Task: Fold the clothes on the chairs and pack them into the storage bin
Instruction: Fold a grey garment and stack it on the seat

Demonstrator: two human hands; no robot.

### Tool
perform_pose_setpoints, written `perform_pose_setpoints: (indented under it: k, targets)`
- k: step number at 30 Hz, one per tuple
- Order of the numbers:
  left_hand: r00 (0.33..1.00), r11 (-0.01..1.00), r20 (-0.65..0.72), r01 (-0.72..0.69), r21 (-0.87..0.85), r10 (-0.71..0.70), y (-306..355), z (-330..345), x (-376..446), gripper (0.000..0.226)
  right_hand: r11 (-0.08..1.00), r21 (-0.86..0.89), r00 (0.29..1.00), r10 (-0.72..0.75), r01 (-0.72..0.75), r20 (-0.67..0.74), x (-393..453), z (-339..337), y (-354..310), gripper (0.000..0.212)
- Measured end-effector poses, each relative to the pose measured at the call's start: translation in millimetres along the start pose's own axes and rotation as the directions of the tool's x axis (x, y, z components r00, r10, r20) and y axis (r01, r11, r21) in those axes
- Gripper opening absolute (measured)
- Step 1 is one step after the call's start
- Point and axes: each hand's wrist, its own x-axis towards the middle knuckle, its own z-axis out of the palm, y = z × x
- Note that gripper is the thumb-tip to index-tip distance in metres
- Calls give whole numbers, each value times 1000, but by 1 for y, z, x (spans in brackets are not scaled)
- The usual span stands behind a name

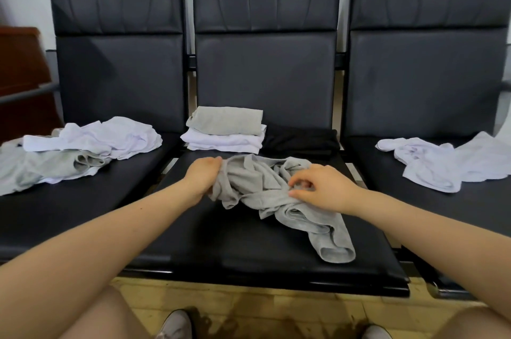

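Observation:
A crumpled grey garment [279,194] lies on the middle chair seat [243,244]. My left hand [203,176] grips its left end in a fist. My right hand [322,189] pinches a fold near its middle, fingers curled into the cloth. Behind it stands a folded stack [225,131], a grey piece on top of white ones, with a folded black garment [301,139] beside it. Loose white and grey clothes [83,145] lie on the left chair. More loose white clothes [448,163] lie on the right chair. No storage bin is in view.
Three black padded chairs stand in a row against a pale wall. A dark wooden cabinet [22,73] sits at the far left. My knees and shoes [177,325] show at the bottom over a wooden floor.

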Motion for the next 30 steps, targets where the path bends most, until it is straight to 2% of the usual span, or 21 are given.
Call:
perform_pose_setpoints:
  k: [2, 4, 6, 9, 12, 14, 16, 19, 21, 24, 27, 30]
  targets:
    - [998, 968, -34, 43, -249, -54, 9, -7, -2, 25, 999, 49, 1000, 10, -9, -18, -1, -4, 3, 12]
    - [995, 921, -52, 58, -384, -85, 16, -13, -1, 20, 996, 81, 993, 31, -22, -109, 1, -10, 7, 11]
    - [986, 881, -94, 76, -467, -135, 23, -19, 0, 20, 998, 50, 971, 57, -47, -233, 4, -20, 10, 12]
    - [986, 852, -75, 90, -515, -149, 33, -26, -2, 23, 995, -74, 905, 31, -69, -425, 7, -33, 16, 15]
    - [990, 956, -110, 52, -290, -87, 27, -24, -5, 30, 985, -123, 910, 61, -122, -409, 6, -34, 21, 18]
    - [992, 998, -128, 3, -65, -12, 16, -24, -4, 35, 986, -122, 956, 80, -118, -282, 2, -27, 21, 24]
    - [995, 999, -98, 6, 54, 0, 9, -26, -5, 39, 992, -97, 991, 64, -76, -120, -2, -19, 20, 30]
    - [998, 982, 31, 48, 185, -54, 1, -28, -8, 49, 998, -4, 995, 70, -69, 68, -6, -9, 19, 26]
    - [980, 931, 139, 82, 356, -140, -2, -28, -15, 56, 997, 7, 992, 75, -76, 106, -7, -5, 20, 31]
    - [947, 830, 249, 32, 557, -204, -7, -27, -21, 56, 994, -15, 989, 113, -112, 94, -7, -4, 25, 47]
    - [917, 878, 329, 46, 476, -227, -8, -29, -23, 43, 991, 5, 989, 130, -130, 72, -9, -6, 28, 50]
    - [899, 975, 412, 61, 214, -146, -6, -30, -26, 30, 991, 5, 991, 133, -133, 21, -9, -11, 26, 41]
